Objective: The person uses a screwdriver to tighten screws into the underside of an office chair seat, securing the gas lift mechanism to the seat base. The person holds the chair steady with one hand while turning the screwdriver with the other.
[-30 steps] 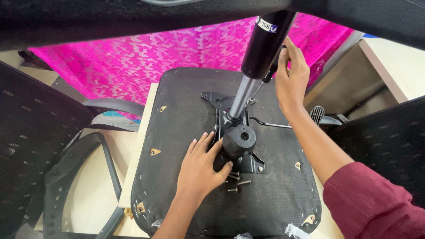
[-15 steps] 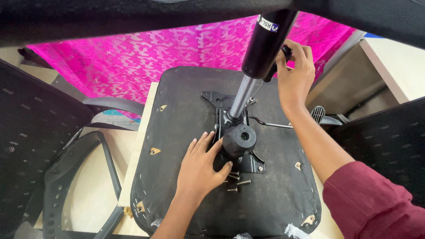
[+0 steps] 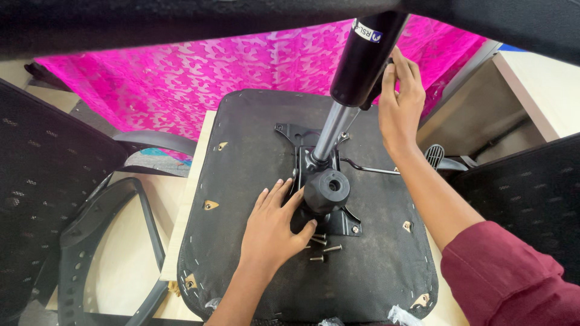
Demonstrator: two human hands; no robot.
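Upturned chair seat on a pale bench, pink cloth behind

Left hand (image 3: 275,226) lies flat and open on the black seat underside (image 3: 254,175) beside loose screws (image 3: 323,244); right hand (image 3: 400,102) wraps the black gas cylinder (image 3: 362,57) standing tilted from the seat's middle.

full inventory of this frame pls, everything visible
seat base: 1, black, upside down, centre
gas cylinder: 1, black with silver rod, rising from the mechanism
mechanism plate: 1, black, bolted at seat centre
loose bolts: a few, silver, on the seat beside the plate
lever: 1, black, right of the plate
cloth: 1, pink patterned, behind the seat
mesh chair parts: black, left and right edges
left hand: flat on the seat against the plate
right hand: fingers around the cylinder, maroon sleeve
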